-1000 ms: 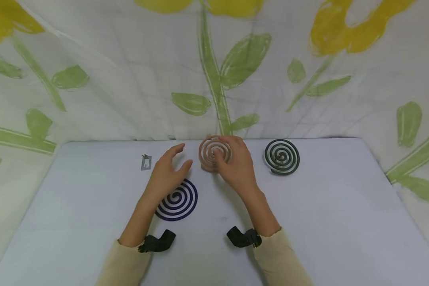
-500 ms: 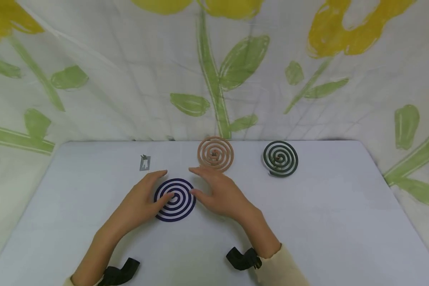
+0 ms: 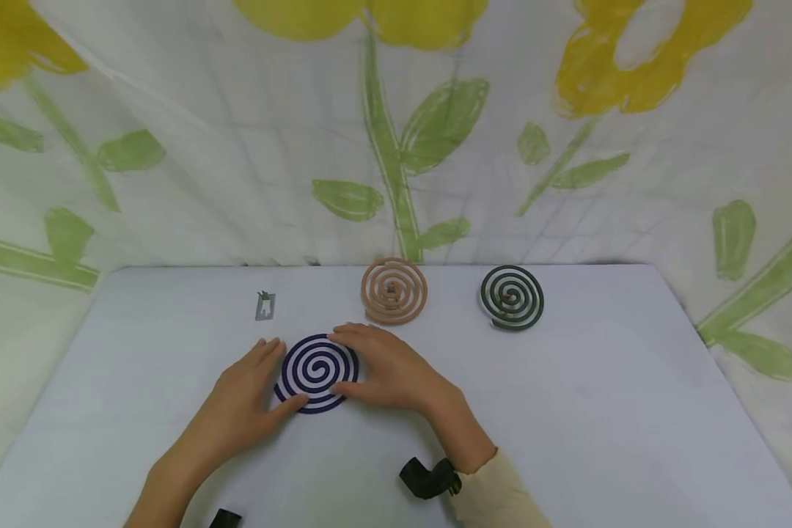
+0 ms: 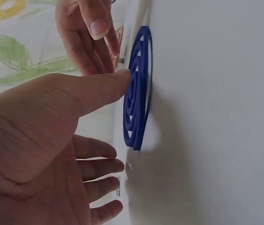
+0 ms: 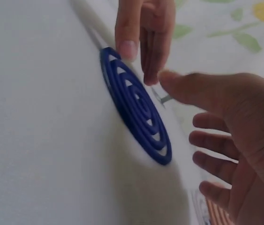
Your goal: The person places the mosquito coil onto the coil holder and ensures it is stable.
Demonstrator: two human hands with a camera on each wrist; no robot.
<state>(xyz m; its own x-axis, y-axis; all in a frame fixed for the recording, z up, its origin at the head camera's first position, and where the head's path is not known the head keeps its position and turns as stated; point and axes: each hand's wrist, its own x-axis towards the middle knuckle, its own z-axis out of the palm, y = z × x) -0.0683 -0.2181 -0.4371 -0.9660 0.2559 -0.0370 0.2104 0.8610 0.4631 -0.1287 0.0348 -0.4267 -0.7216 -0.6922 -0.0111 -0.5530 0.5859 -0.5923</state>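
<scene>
A dark blue mosquito coil (image 3: 320, 368) lies between my hands on the white table. My left hand (image 3: 240, 400) is at its left side, fingers loosely extended, the thumb at the coil's near edge. At the right side my right hand (image 3: 389, 370) has its thumb and fingers spread around the rim. Both wrist views show the blue coil (image 4: 139, 89) low on the table with relaxed fingers around it; whether the fingertips touch it I cannot tell. Farther back, an orange-brown coil (image 3: 394, 291) and a dark green coil (image 3: 511, 298) each sit over a small stand.
A small flat metal coil stand (image 3: 265, 306) lies behind the left hand. The white table (image 3: 600, 411) reaches back to a hanging cloth (image 3: 237, 147) printed with yellow flowers and green leaves.
My right hand has left the orange-brown coil and moved toward me and left to the blue coil. My left hand has come down to the blue coil's left side.
</scene>
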